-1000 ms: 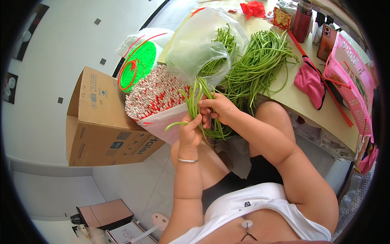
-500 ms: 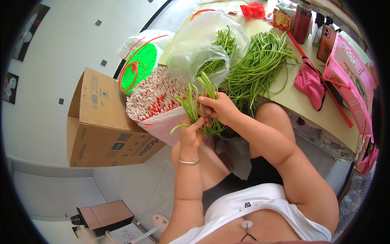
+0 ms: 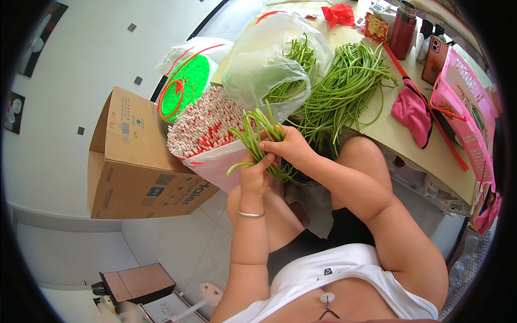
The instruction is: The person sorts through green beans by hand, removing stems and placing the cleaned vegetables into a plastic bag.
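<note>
Both hands are closed around one bunch of green vegetable stems (image 3: 249, 137), held in front of my knees. My left hand (image 3: 254, 175) grips it from below, with its thumb up against the stalks. Just above and to the right, my right hand (image 3: 291, 146) pinches the same bunch between thumb and fingers, and the fingertips of both hands are partly hidden. A big heap of long green stems (image 3: 350, 81) lies on the table beyond my right hand. Left of that heap, a clear plastic bag (image 3: 253, 59) holds more stems.
On the left stand an open cardboard box (image 3: 145, 156), a white sack of red-and-white sticks (image 3: 207, 126) and a bright green round thing (image 3: 188, 81). The table (image 3: 431, 167) carries a pink cloth (image 3: 412, 113), a pink basket (image 3: 468, 102), a phone (image 3: 433, 59) and a dark red flask (image 3: 404, 29).
My right hand has shifted slightly left and down along the bunch, closer to my left hand. The stems' upper ends have tilted a little, and both hands still hold them.
</note>
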Available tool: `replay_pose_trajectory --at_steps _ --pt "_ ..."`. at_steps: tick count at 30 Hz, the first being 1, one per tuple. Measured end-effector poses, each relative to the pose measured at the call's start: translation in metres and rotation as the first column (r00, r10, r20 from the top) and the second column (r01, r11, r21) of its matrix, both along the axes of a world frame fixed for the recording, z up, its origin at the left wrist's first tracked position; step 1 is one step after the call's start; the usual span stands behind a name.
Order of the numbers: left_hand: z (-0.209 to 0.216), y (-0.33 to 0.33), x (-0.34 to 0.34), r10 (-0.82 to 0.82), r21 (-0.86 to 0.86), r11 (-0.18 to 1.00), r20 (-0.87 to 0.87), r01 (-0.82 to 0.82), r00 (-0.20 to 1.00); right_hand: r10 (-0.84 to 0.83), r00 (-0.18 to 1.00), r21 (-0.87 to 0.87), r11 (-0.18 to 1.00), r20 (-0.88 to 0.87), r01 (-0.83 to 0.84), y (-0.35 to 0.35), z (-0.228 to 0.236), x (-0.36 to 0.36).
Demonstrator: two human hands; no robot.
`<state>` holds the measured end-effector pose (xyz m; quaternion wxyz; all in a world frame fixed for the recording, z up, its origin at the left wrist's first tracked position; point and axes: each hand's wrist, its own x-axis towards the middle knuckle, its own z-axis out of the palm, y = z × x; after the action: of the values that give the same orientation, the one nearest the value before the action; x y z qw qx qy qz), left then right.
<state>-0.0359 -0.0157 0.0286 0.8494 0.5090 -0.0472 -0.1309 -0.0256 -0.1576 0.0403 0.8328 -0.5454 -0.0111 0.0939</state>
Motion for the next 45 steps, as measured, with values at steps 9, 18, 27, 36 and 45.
replay_pose_trajectory --at_steps 9,18,27,36,45 --pt "0.001 -0.001 -0.001 -0.030 -0.017 0.999 -0.006 0.030 1.000 -0.035 0.994 0.202 0.978 -0.106 0.056 0.002 -0.006 0.003" --pt "0.000 -0.001 -0.003 -0.041 0.076 0.996 -0.007 0.042 0.999 -0.051 0.998 0.216 0.975 -0.041 0.059 0.005 -0.007 0.006" --pt "0.006 -0.005 -0.003 0.039 0.023 0.999 -0.009 -0.039 0.999 -0.087 0.968 0.306 0.939 -0.235 0.159 -0.004 0.002 0.007" --pt "-0.004 -0.003 -0.001 -0.017 0.171 0.985 0.027 0.012 0.999 0.082 0.995 0.085 0.993 -0.062 -0.077 -0.001 -0.005 0.006" --pt "0.008 -0.006 -0.002 -0.004 0.033 0.999 -0.071 0.006 0.997 -0.012 0.987 0.160 0.986 -0.158 0.038 -0.003 -0.010 0.010"
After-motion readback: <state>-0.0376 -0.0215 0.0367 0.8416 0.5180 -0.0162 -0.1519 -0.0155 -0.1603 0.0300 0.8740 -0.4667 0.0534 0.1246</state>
